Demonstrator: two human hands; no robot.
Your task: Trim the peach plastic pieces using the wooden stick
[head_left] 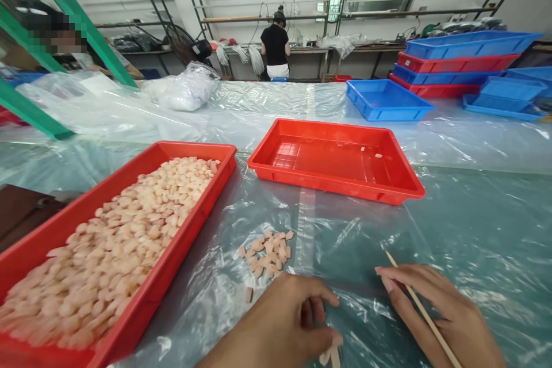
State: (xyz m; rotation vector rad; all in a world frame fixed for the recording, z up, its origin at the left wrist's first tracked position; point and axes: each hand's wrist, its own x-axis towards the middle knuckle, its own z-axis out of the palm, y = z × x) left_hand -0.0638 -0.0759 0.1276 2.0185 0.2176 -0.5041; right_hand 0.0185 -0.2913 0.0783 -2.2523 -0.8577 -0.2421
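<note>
Pale piece (331,354): pinched at the fingertips of the left hand (280,328), fingers closed on it, low over the plastic sheet (474,224).

Stick (414,296): thin, wooden, clamped in the right hand (448,316). Its long axis runs diagonally, with the free tip ahead and to the left and the butt back towards the person. The held piece lies left of the stick and nearer the body than its tip.

Loose pile (267,253) of the same pieces: just ahead of the left hand, which is the nearer one.

Full red tray (166,273) sits far left. The second red tray (336,187) lies beyond the pile and is nearly bare.
</note>
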